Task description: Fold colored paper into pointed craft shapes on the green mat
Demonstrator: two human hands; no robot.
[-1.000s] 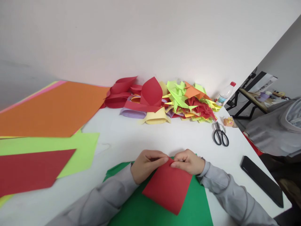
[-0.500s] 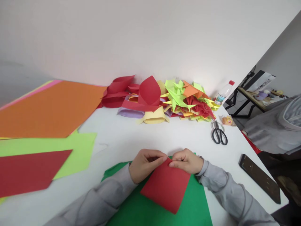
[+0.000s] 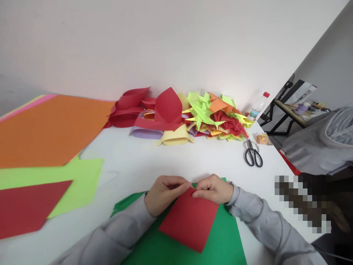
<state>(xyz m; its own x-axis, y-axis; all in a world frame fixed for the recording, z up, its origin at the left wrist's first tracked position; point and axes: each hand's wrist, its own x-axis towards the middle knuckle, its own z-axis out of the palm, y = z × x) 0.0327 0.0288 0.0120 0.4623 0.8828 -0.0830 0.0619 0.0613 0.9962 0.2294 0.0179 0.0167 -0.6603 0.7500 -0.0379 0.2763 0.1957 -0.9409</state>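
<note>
A red square of paper [image 3: 190, 221] is pinched at its far corner by both hands. My left hand [image 3: 165, 193] grips that corner between thumb and fingers from the left. Close beside it, my right hand [image 3: 213, 189] is closed on the same corner, thumb on top. Beneath the red paper lies a green sheet [image 3: 226, 239] on the white table. What the fingertips cover at the corner is hidden.
Orange sheets [image 3: 55, 132], a lime sheet [image 3: 88, 184] and a red sheet [image 3: 33, 206] lie at left. Folded red paper shapes [image 3: 169, 106] and a heap of paper stars [image 3: 204, 114] line the wall. Scissors [image 3: 253, 156], a bottle [image 3: 256, 108] and a snack packet [image 3: 261, 138] are at right.
The whole view has shifted slightly, so things on the table appear a little further left. Both hands keep their pinch on the red paper's corner.
</note>
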